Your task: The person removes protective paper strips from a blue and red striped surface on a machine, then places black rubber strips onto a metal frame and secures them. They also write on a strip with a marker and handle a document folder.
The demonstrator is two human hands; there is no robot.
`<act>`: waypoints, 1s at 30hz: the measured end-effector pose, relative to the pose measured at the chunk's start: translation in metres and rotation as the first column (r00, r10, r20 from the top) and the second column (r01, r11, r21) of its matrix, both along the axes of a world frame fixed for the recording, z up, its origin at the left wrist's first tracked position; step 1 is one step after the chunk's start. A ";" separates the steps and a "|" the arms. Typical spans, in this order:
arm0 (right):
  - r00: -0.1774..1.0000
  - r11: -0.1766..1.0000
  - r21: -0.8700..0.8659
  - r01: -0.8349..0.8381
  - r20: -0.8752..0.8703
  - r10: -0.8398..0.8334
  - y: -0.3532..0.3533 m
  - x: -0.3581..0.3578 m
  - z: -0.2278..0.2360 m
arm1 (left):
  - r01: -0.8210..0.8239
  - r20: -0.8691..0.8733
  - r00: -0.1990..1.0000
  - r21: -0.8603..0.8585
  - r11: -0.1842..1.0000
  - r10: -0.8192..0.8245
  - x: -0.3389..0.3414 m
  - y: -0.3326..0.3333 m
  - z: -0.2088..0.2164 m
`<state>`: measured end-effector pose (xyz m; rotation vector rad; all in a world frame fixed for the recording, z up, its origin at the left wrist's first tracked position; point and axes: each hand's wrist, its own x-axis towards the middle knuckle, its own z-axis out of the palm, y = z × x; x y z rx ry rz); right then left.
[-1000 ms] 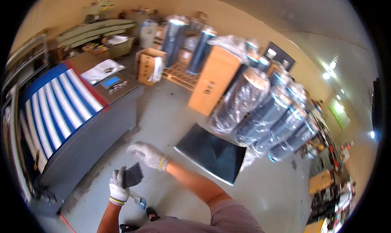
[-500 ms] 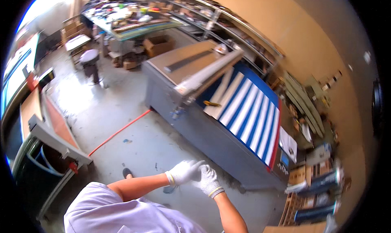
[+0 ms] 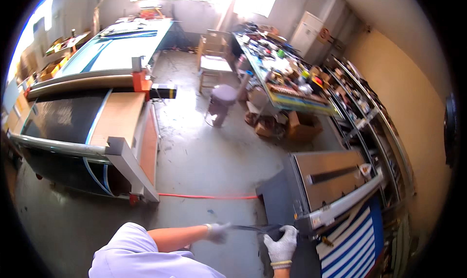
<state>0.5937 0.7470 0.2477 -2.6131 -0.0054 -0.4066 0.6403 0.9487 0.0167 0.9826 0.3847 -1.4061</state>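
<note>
A thin dark strip (image 3: 252,228) spans the gap between my two gloved hands, low in the picture. My left hand (image 3: 217,233), in a pale knit glove, is closed around one end of it and slightly smeared by motion. The other end is in my right hand (image 3: 282,246), gripped between thumb and fingers, with the glove's yellow cuff edge showing. Just right of that hand stands a large grey cutting machine (image 3: 272,200) with white strips (image 3: 348,246) lying on its blue bed. A yellow-handled cutter (image 3: 327,241) lies by the ends of those strips.
A red line (image 3: 209,196) crosses the grey floor from the roller machine (image 3: 129,151) at left to the cutting machine. Beyond are a round stool (image 3: 224,94), a wooden chair (image 3: 214,64), a cluttered table (image 3: 272,100), a cardboard box (image 3: 304,126) and shelving (image 3: 374,115).
The view has swung left, bringing in the roller machine and far tables. My hands, close together before, are now apart with the dark strip visible between them.
</note>
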 end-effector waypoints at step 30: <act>0.995 0.999 -0.050 0.017 -0.100 -0.022 -0.111 0.287 0.082 | -0.731 0.039 0.336 -0.619 0.287 0.941 0.565 -0.084 0.139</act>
